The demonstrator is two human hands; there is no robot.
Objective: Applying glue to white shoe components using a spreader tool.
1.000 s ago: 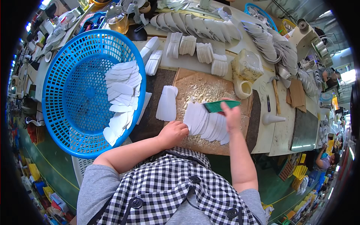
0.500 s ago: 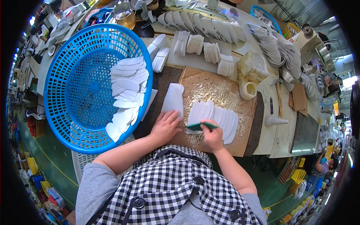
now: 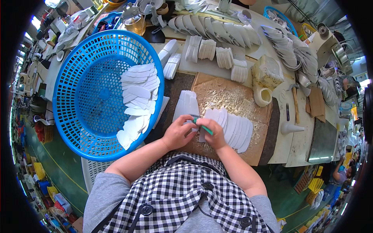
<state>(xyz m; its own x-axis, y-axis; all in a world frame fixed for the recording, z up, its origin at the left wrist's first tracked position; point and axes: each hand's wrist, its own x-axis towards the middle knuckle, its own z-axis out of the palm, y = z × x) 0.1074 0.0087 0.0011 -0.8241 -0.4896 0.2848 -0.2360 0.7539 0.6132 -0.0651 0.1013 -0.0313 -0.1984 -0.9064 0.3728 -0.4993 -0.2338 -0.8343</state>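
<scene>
My right hand (image 3: 214,134) is closed round a small green-handled tool (image 3: 206,129), whose greyish end points up and left. At that end, my left hand (image 3: 179,133) has its fingers curled inward; what lies between them, if anything, is hidden. Just beyond the left hand lies a stack of white tongue-shaped pieces (image 3: 187,104). Beside the right hand, a fanned row of overlapping white pieces (image 3: 236,131) rests on a brown cardboard sheet (image 3: 208,79) crusted with pale residue.
A large blue basket (image 3: 65,134) holding loose white pieces (image 3: 140,92) stands at the left. Bundles of white strips (image 3: 207,49) line the back. On the right are a crusted block-shaped container (image 3: 268,72), a tape roll (image 3: 264,97), a hammer (image 3: 296,103) and a white funnel (image 3: 291,128).
My left hand has left the white stack and come right to the tool's end. The right hand has drawn the tool off the fanned pieces and turned it. The view has shifted slightly.
</scene>
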